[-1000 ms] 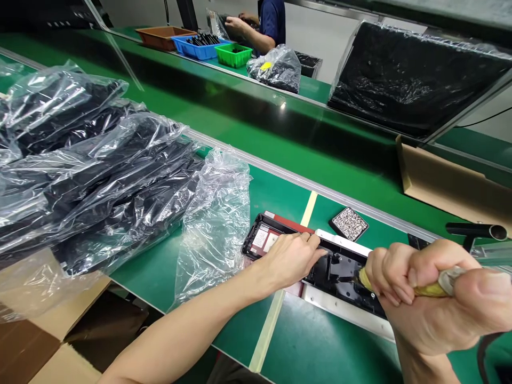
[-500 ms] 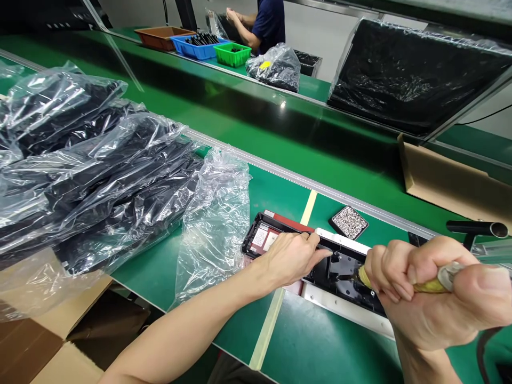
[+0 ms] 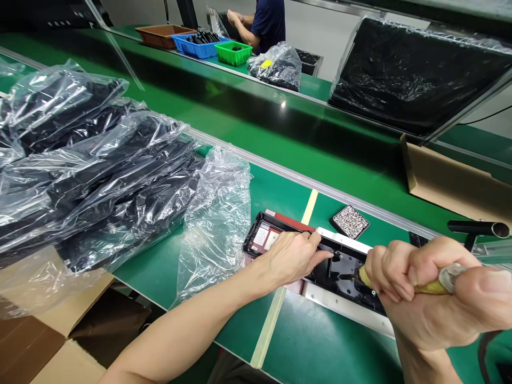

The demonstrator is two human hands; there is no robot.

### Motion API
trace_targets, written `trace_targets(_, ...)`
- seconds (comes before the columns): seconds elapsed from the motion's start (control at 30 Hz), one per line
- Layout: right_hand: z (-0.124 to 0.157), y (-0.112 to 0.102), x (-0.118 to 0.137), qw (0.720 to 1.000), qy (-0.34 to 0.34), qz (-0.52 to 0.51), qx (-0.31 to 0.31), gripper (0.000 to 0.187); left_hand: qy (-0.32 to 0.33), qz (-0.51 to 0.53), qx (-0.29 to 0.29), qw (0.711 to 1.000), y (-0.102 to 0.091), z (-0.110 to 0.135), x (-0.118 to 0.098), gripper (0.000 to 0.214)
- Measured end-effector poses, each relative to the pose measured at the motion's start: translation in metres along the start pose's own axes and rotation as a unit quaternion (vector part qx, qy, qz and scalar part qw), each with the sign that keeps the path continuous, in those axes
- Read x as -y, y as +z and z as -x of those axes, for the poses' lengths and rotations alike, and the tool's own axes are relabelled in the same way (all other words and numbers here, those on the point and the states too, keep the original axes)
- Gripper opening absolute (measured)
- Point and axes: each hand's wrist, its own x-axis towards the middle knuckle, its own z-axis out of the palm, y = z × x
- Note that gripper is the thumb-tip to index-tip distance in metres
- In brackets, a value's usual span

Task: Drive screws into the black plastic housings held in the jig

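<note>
A long black plastic housing [image 3: 347,266] lies with its inside facing up, its right end hidden behind my right hand. My left hand [image 3: 294,255] grips it near the middle, fingers over the far rim and thumb pointing inward. My right hand [image 3: 426,288] is wrapped round a screwdriver [image 3: 365,277] with yellow wrapping on its body. The dark shaft slants down into the housing, and its tip is hard to make out. Under the housing is a white fixture [image 3: 344,308] with a reddish block [image 3: 288,218] at its left. A small tray [image 3: 350,222] of screws sits just behind.
Plastic-wrapped black parts [image 3: 120,176] are piled at left, beside a crumpled clear bag [image 3: 218,213]. Below is an open cardboard box [image 3: 84,362]. Beyond the metal rail runs a green belt [image 3: 240,122]. Across it stand bins [image 3: 234,55] and a co-worker [image 3: 270,24]. A black tube [image 3: 478,228] juts at right.
</note>
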Motion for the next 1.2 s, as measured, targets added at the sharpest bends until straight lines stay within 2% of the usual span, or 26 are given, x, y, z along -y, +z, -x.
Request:
trace_targets(0.8,0.0007,0.0007,-0.0025,1.0,-0.007,0.002,0.004,0.035,0.0,-0.023,-0.013,1.0,0.0003,0.0005,-0.0016,0.039)
trace_targets(1.2,0.0012,0.0061,-0.0016,1.0,-0.007,0.011,-0.007,0.04,-0.002,-0.009,0.008,1.0,-0.0026,0.0003,-0.002,0.04)
